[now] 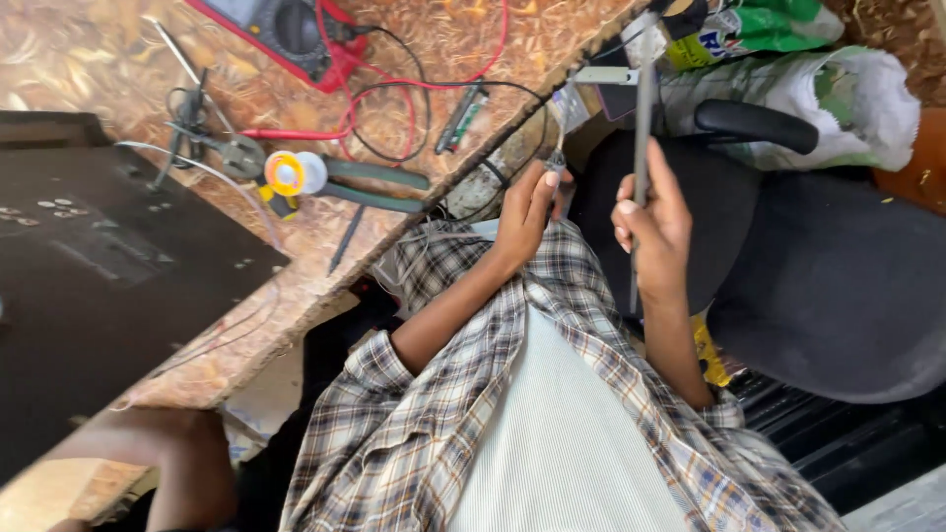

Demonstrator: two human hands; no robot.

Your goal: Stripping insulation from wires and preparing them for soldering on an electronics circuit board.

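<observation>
My left hand (527, 212) is raised past the edge of the wooden worktop (296, 286), its fingertips pinched on a small wired part (557, 163) from which thin wires run back to the bench. My right hand (655, 227) is closed around a long thin grey rod (642, 108) held roughly upright, its lower end reaching below the hand. The two hands are close together, a short gap apart, in front of my plaid shirt (434, 433).
On the worktop lie a red and black multimeter (286, 30) with red and black leads, green-handled pliers (379, 182), a yellow and white solder spool (291, 172) and a black flat panel (99, 266). A black chair (838, 286) and plastic bags (818, 94) stand to the right.
</observation>
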